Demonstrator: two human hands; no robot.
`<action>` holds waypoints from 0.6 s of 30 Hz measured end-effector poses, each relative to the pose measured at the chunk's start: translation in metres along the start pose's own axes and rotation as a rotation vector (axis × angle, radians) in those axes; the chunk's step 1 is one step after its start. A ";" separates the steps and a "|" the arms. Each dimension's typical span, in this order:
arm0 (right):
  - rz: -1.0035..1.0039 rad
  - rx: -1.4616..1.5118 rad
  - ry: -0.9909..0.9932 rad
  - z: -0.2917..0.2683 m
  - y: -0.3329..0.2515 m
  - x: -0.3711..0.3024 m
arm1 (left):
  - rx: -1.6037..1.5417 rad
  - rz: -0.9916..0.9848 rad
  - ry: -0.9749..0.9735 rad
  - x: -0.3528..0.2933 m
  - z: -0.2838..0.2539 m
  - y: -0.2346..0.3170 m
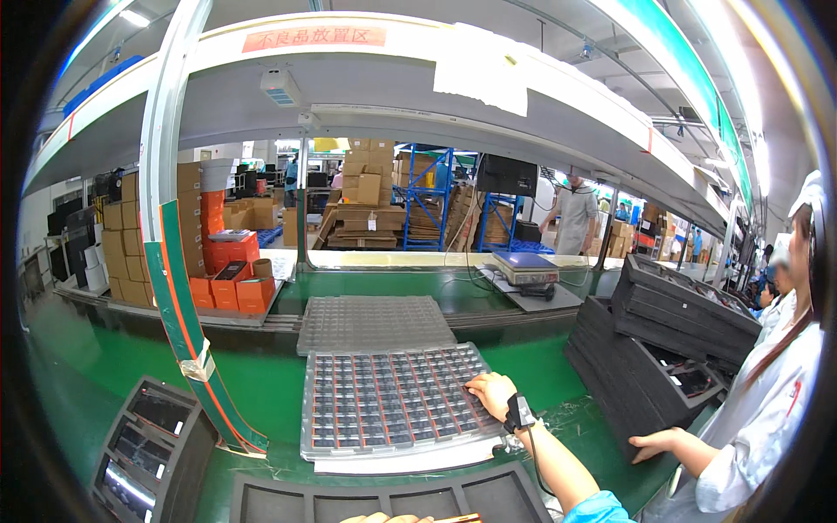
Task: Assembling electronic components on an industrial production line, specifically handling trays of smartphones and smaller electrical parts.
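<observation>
A clear plastic tray (392,397) with many small pockets, filled with small dark parts, lies in front of me on the green bench. My right hand (493,394), with a black band and cable at its wrist, reaches to the tray's right side. Its fingers are pinched together at a pocket; what is between them is hidden. At the lower edge only the fingers of my left hand (388,519) show, closed beside a thin orange-edged thing (458,519) that is mostly cut off. Below the tray is a black foam tray (384,484) with several bare compartments.
Behind the filled tray lies another pocketed plastic tray (375,322). Foam trays holding dark devices stand at left (148,453) and in stacks at right (645,375). A co-worker's hand (658,444) is near the right stack. A green post (196,340) rises at left; a scale (523,268) sits behind.
</observation>
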State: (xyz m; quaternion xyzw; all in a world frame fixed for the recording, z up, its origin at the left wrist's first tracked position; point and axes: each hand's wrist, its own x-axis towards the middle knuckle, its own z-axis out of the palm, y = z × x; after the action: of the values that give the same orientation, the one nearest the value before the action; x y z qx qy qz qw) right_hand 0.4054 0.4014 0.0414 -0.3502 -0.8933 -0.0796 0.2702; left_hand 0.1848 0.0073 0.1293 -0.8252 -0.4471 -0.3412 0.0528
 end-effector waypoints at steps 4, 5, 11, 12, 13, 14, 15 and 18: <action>-0.088 -0.107 -0.089 -0.014 -0.010 0.006 | 0.018 -0.004 0.002 -0.003 -0.001 0.000; -0.088 -0.107 -0.090 -0.014 -0.010 0.005 | 0.029 -0.004 0.009 -0.004 -0.001 0.000; 0.032 -0.074 0.166 -0.011 -0.003 0.027 | -0.006 0.001 0.005 -0.004 0.001 -0.001; 0.055 -0.064 0.165 -0.009 0.001 0.028 | -0.003 0.005 0.003 -0.004 0.001 0.000; 0.051 -0.059 0.170 -0.001 0.009 0.030 | -0.011 -0.002 -0.020 -0.004 0.001 -0.001; -0.017 -0.050 0.142 0.008 0.017 0.029 | -0.020 -0.008 -0.042 -0.004 0.001 -0.001; -0.087 -0.043 0.115 0.014 0.021 0.028 | -0.012 -0.009 -0.038 -0.004 0.002 -0.001; -0.042 -0.061 0.070 0.018 0.013 0.020 | -0.025 0.028 -0.026 -0.007 0.002 -0.002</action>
State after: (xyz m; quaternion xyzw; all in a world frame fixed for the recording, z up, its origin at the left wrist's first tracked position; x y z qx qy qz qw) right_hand 0.3945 0.4286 0.0364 -0.3362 -0.8877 -0.1245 0.2888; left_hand 0.1820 0.0048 0.1230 -0.8364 -0.4318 -0.3351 0.0414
